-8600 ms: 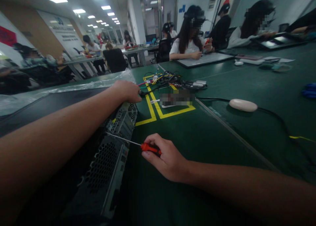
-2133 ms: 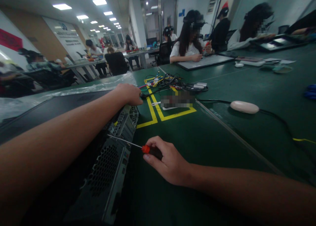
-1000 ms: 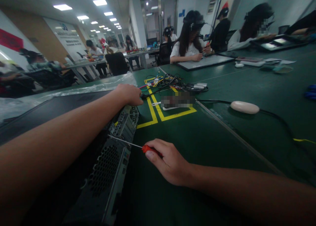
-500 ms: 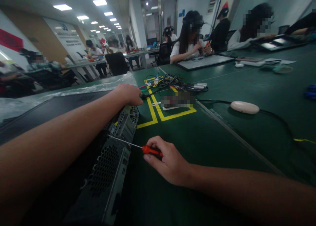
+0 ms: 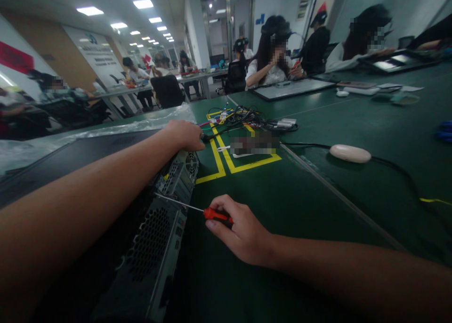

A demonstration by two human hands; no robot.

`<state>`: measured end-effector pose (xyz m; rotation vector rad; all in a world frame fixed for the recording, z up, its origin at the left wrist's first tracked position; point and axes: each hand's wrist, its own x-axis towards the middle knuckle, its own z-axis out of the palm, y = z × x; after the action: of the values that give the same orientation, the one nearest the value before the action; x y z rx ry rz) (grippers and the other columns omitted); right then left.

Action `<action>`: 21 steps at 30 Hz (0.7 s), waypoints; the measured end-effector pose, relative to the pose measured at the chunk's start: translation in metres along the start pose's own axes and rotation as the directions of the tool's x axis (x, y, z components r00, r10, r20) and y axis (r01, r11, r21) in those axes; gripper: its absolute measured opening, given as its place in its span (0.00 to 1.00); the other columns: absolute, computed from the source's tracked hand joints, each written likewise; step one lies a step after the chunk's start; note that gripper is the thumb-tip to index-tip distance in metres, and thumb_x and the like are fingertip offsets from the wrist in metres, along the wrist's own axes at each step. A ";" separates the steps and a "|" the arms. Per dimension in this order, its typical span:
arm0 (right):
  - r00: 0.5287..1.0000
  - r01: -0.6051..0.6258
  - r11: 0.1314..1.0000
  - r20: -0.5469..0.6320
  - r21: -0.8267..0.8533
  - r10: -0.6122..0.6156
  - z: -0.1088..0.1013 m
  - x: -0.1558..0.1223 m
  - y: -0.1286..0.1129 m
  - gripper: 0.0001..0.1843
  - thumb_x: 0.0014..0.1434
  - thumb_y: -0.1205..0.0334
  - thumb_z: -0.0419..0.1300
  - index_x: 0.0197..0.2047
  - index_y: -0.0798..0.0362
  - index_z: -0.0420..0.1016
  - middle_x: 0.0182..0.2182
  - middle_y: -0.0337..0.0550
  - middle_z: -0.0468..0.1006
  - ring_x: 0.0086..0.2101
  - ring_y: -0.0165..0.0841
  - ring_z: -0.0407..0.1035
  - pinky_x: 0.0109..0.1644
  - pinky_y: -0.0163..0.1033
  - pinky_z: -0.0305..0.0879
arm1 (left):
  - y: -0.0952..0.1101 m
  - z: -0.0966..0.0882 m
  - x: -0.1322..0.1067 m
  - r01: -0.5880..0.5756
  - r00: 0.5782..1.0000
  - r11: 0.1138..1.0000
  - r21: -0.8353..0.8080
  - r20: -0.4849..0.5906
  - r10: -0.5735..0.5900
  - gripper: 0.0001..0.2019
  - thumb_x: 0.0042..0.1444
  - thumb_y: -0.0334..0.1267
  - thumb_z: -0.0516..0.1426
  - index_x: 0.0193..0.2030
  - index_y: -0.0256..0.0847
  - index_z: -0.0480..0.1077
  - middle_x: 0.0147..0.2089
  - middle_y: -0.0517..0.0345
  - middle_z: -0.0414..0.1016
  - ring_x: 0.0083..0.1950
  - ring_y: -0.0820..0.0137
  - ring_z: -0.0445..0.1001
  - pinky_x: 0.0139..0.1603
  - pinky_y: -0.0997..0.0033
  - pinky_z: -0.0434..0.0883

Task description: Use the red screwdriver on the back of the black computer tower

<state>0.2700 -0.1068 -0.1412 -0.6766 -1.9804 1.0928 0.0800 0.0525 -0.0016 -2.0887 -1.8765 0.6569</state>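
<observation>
A black desktop computer case (image 5: 116,135) lies on its side at the left, its metal back panel (image 5: 148,240) with honeycomb vents turned toward me. My left hand (image 5: 185,134) is closed over the far top corner of the case, its fingers curled down the edge. A black cable end (image 5: 205,137) lies right by those fingertips; whether they touch it I cannot tell. My right hand (image 5: 240,229) is wrapped round the red and black handle of a screwdriver (image 5: 213,213). The thin shaft points left, and its tip meets the seam of the back panel.
Beyond the case lies a tangle of cables (image 5: 243,117) on the green table (image 5: 282,191), near yellow tape marks (image 5: 247,166). A white oval piece (image 5: 349,153) sits on a black cable at right. Clear plastic wrap (image 5: 169,116) lies behind the case. Co-workers sit farther back.
My hands and the screwdriver look almost unmoved. Across the table, a co-worker has raised one hand toward the face.
</observation>
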 end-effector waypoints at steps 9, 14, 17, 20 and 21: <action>1.000 -0.006 1.000 -0.003 -0.013 0.006 0.001 0.000 0.000 0.06 0.69 0.60 0.63 0.47 0.49 0.70 0.37 0.38 0.76 0.35 0.33 0.70 0.41 0.40 0.66 | 0.001 -0.001 -0.002 -0.017 1.000 1.000 0.013 -0.010 0.017 0.32 0.61 0.58 0.54 0.67 0.48 0.76 0.68 0.41 0.78 0.66 0.43 0.75 0.59 0.48 0.74; 1.000 0.006 1.000 0.001 -0.008 -0.006 0.000 -0.001 0.000 0.05 0.70 0.60 0.62 0.47 0.50 0.71 0.36 0.38 0.76 0.34 0.33 0.70 0.41 0.39 0.66 | 0.001 -0.001 -0.002 -0.034 0.999 0.999 0.028 -0.017 0.035 0.32 0.62 0.57 0.53 0.67 0.44 0.76 0.67 0.39 0.78 0.65 0.43 0.76 0.58 0.47 0.75; 1.000 0.017 1.000 0.003 -0.005 -0.017 0.000 -0.001 -0.001 0.05 0.70 0.60 0.62 0.47 0.51 0.73 0.37 0.39 0.76 0.35 0.33 0.71 0.41 0.39 0.67 | 0.001 -0.001 -0.001 -0.031 0.999 0.999 0.024 -0.015 0.032 0.32 0.62 0.56 0.53 0.67 0.44 0.76 0.67 0.38 0.78 0.65 0.42 0.76 0.59 0.45 0.75; 0.999 0.042 0.999 0.004 -0.005 -0.042 -0.001 0.000 -0.001 0.05 0.71 0.61 0.60 0.47 0.52 0.74 0.38 0.41 0.77 0.36 0.34 0.71 0.42 0.39 0.67 | 0.001 -0.001 -0.002 -0.016 1.000 1.000 0.018 -0.008 0.017 0.32 0.61 0.57 0.54 0.68 0.46 0.76 0.67 0.40 0.78 0.65 0.43 0.76 0.59 0.47 0.74; 0.998 0.056 0.998 0.005 -0.010 -0.056 -0.001 0.000 -0.001 0.06 0.71 0.61 0.60 0.47 0.53 0.75 0.38 0.42 0.77 0.37 0.34 0.72 0.43 0.40 0.68 | 0.001 -0.001 -0.003 -0.020 1.000 1.000 0.014 -0.009 0.020 0.32 0.61 0.56 0.54 0.68 0.46 0.76 0.67 0.40 0.78 0.65 0.43 0.76 0.59 0.47 0.74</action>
<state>0.2706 -0.1067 -0.1398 -0.6207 -1.9982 1.0532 0.0814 0.0499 -0.0006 -2.1009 -1.8429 0.6624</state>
